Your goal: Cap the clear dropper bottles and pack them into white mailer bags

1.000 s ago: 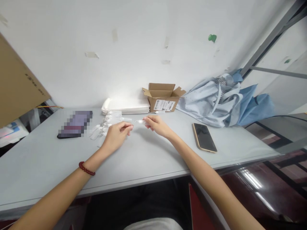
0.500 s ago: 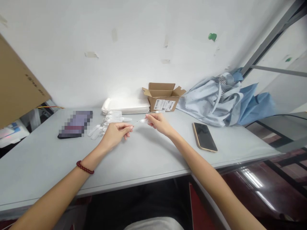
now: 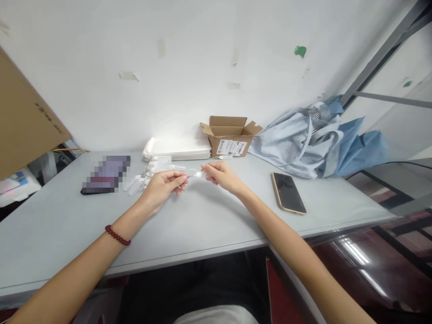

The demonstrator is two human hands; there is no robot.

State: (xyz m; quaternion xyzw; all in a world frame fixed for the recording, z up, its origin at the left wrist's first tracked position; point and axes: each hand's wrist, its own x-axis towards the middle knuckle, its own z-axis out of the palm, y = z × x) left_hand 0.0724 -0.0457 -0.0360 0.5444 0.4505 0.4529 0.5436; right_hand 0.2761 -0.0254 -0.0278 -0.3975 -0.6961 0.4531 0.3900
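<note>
My right hand (image 3: pixel 218 174) pinches a small clear bottle with a white cap (image 3: pixel 199 174), its tip pointing left. My left hand (image 3: pixel 168 183) is closed, thumb against fingers, on a thin metal pin (image 3: pixel 190 176) in line with the bottle's tip. A thin clear loop arches just above the tip. Whether the pin sits inside the tip is too small to tell. Behind my left hand lies a pile of similar small bottles (image 3: pixel 158 164). One more bottle (image 3: pixel 225 157) lies in front of the cardboard box.
A stack of white packets (image 3: pixel 177 148) and an open cardboard box (image 3: pixel 231 143) stand against the wall. To the left is a pixelated dark phone-like thing (image 3: pixel 106 175); to the right, a phone (image 3: pixel 288 192). Blue-grey cloth bags (image 3: pixel 303 139) slump at the table's right back.
The bottle in my right hand has moved slightly left and down, and its tip now meets the pin at my left fingertips. Before, a small gap showed between them.
</note>
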